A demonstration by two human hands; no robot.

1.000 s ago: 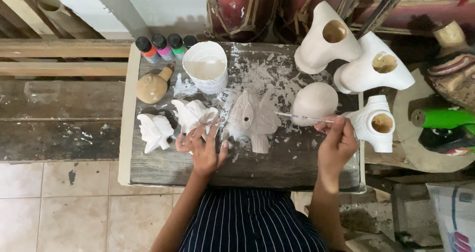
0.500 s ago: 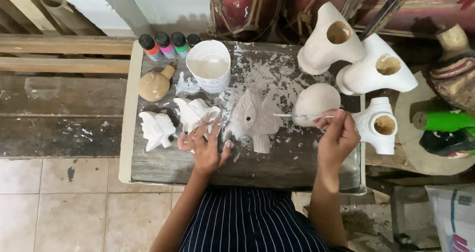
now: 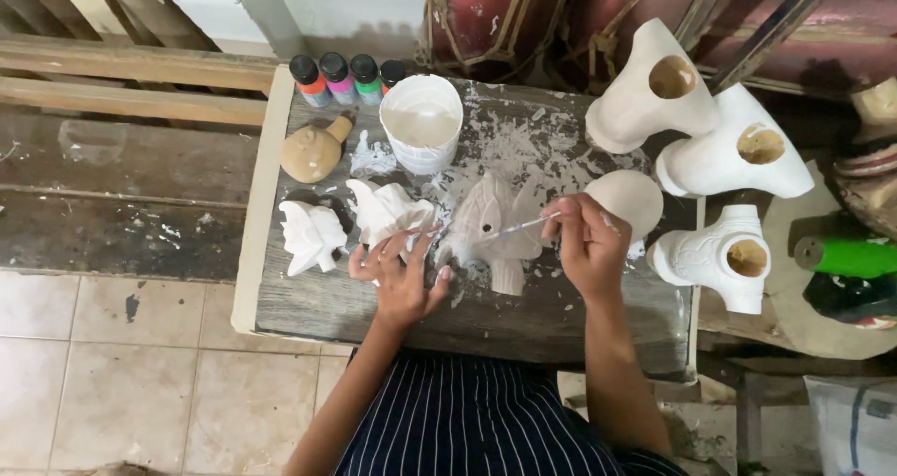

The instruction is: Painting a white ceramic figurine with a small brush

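Two hands work over one carved fish figure [image 3: 493, 228] lying flat near the middle of the wooden counter [image 3: 561, 317]. The right hand [image 3: 587, 242] has its fingers pinched closed around a thin paintbrush [image 3: 525, 225], whose tip rests on the fish's upper side. The left hand [image 3: 400, 272] lies just beside the fish's left edge with fingers spread and loosely open, holding nothing that I can make out; its fingertips touch or nearly touch a white carved figure [image 3: 388, 212] next to the fish.

As for progress, the fish looks pale grey-white over most of its top face, so a base coat seems largely on (the underside is hidden, so that part cannot be judged). To its left, another white figure [image 3: 311, 235] appears fully coated, while a tan gourd-shaped piece [image 3: 314, 151] shows bare wood and looks unpainted. A white tub of paint [image 3: 422, 121] stands behind the fish, and four small bottles of coloured paint [image 3: 342, 75] stand capped at the counter's back edge, which suggests colour has not been started. Three large white hollow carvings [image 3: 715, 144] sit to the right, well apart from the hands.
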